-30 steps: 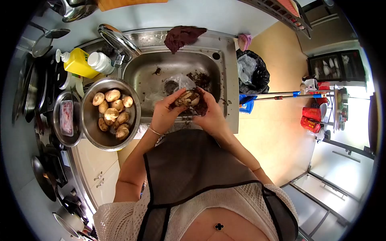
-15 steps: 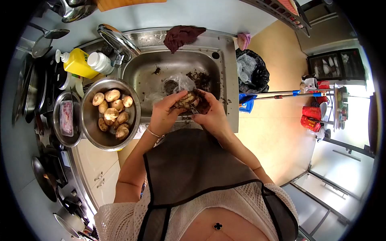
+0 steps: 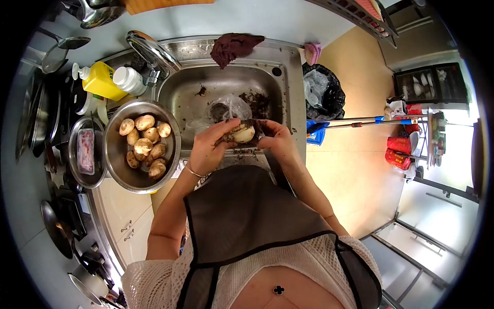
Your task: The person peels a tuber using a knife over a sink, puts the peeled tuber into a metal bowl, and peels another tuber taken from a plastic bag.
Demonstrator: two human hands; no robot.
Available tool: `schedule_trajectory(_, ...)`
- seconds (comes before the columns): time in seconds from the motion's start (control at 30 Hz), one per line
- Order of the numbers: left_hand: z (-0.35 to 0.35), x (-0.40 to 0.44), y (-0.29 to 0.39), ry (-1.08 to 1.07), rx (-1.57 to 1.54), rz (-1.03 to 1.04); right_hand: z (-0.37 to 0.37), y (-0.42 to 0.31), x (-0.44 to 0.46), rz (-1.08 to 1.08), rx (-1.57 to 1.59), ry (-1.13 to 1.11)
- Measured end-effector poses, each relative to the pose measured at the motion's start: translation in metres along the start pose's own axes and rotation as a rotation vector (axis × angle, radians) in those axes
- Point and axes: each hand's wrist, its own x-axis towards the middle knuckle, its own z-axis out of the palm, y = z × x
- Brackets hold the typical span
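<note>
My left hand (image 3: pixel 210 146) is wrapped round a pale tuber (image 3: pixel 244 135), which looks like a taro, with dark, fibrous skin still clinging to its top and left side. On its right side my right hand (image 3: pixel 280 143) pinches a dark strip of peel (image 3: pixel 263 127); the fingertips are partly hidden by it. Both hands are over the near part of the steel sink (image 3: pixel 177 87). Behind them in the sink lies a clear plastic bag (image 3: pixel 237 107) by the drain, with dark peel scraps (image 3: pixel 257 102) to its right.
A steel bowl (image 3: pixel 114 172) of several light-brown tubers (image 3: pixel 143 145) stands left of the sink, beside a smaller bowl with a pack of meat (image 3: pixel 86 150). The faucet (image 3: pixel 154 51), yellow bottle (image 3: pixel 103 81) and dark cloth (image 3: pixel 232 49) are at the back. A lined bin (image 3: pixel 334 98) is at right.
The tuber has turned and shows more bare pale flesh toward me. My right hand has shifted slightly right and its fingers have drawn away from the tuber's front.
</note>
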Motion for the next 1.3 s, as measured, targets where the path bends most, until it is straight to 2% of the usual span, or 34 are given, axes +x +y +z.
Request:
schedule_trajectory(0.07,0.004,0.0,0.001,0.054,-0.174,-0.162,0.001,0.003,0.001,0.035,-0.026,-0.002)
schedule_trajectory(0.13,0.008,-0.001,-0.002,0.08,-0.215,-0.21,0.01,0.008,-0.002,-0.142,0.041,-0.011)
schedule_trajectory(0.17,0.01,-0.001,-0.002,0.106,-0.257,-0.257,0.017,0.013,-0.004,-0.141,0.043,-0.006)
schedule_trajectory(0.23,0.009,0.001,0.0,0.09,-0.23,-0.246,0.03,0.02,-0.004,-0.4,-0.08,0.161)
schedule_trajectory(0.3,0.008,0.001,0.0,0.081,-0.201,-0.237,0.026,0.013,-0.006,-0.352,-0.158,0.165)
schedule_trajectory(0.4,0.008,-0.002,-0.001,0.091,-0.262,-0.232,0.013,0.001,-0.005,-0.23,-0.058,0.049)
schedule_trajectory(0.47,0.009,-0.002,-0.002,0.08,-0.285,-0.197,0.008,-0.011,-0.006,-0.005,0.027,0.026)
schedule_trajectory(0.5,0.009,-0.004,-0.003,0.081,-0.285,-0.2,0.011,-0.009,-0.008,-0.002,0.027,0.024)
schedule_trajectory(0.57,0.013,-0.005,-0.007,0.107,-0.417,-0.294,0.02,-0.001,-0.009,-0.167,0.082,0.046)
schedule_trajectory(0.6,0.013,-0.005,-0.006,0.102,-0.418,-0.295,0.026,0.006,-0.006,-0.272,0.038,0.125)
schedule_trajectory(0.63,0.011,-0.004,-0.004,0.085,-0.42,-0.272,0.023,0.004,-0.007,-0.274,0.04,0.127)
schedule_trajectory(0.7,0.009,-0.004,-0.003,0.073,-0.419,-0.25,0.015,-0.007,-0.009,-0.113,0.034,0.041)
schedule_trajectory(0.77,0.008,-0.006,-0.001,0.033,-0.716,-0.307,0.011,-0.009,-0.007,-0.072,0.057,0.044)
schedule_trajectory(0.87,0.01,-0.006,-0.002,0.03,-0.757,-0.339,0.006,-0.005,-0.003,-0.032,0.043,0.04)
schedule_trajectory(1.0,0.019,-0.009,-0.011,0.016,-0.861,-0.307,0.01,0.002,-0.003,-0.13,0.036,0.034)
schedule_trajectory(1.07,0.026,-0.011,-0.017,0.101,-0.833,-0.378,0.018,0.012,-0.004,-0.193,0.045,0.034)
schedule_trajectory(1.17,0.025,-0.004,0.006,0.139,-0.818,-0.352,0.023,0.026,-0.002,-0.445,-0.22,0.259)
schedule_trajectory(1.23,0.024,-0.007,-0.001,0.075,-0.773,-0.366,0.022,0.01,-0.009,-0.47,-0.504,0.269)
schedule_trajectory(1.27,0.022,-0.009,-0.005,0.011,-0.728,-0.379,0.018,0.004,-0.011,-0.47,-0.504,0.268)
schedule_trajectory(1.3,0.019,-0.009,-0.006,0.011,-0.728,-0.38,0.013,-0.002,-0.011,-0.314,-0.335,0.184)
